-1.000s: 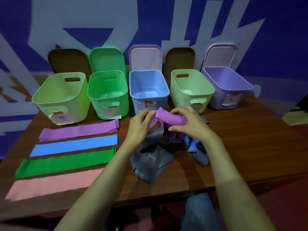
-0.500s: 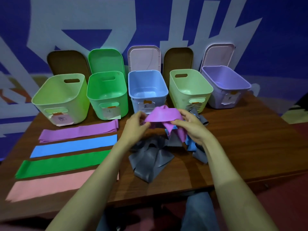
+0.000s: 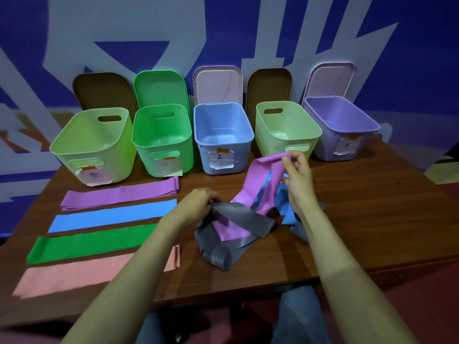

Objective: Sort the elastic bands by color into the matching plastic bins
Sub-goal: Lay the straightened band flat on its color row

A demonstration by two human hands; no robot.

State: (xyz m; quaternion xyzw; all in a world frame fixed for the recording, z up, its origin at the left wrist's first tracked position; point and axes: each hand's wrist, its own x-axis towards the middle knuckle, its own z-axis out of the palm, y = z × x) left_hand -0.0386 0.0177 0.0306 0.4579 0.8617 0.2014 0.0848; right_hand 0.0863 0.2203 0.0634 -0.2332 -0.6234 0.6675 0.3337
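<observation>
Both hands at work: your right hand (image 3: 296, 180) pinches the purple band (image 3: 258, 180) up high, your left hand (image 3: 198, 204) grips a grey band (image 3: 238, 214) down on the desk (image 3: 372, 207).
You're mid-untangle, I'd say: purple's tail runs under the grey, so next it needs pulling free, then a carry right to the open purple bin (image 3: 327, 147) at the row's end. Bare wood lies open that way; the grey band sits near the front edge, and a blue band (image 3: 285, 207) hangs beside your wrist.

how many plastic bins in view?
5, in a row along the table's far side, left to right: lime bin, green bin, blue bin, pale green bin, purple bin. None appears hidden.
</observation>
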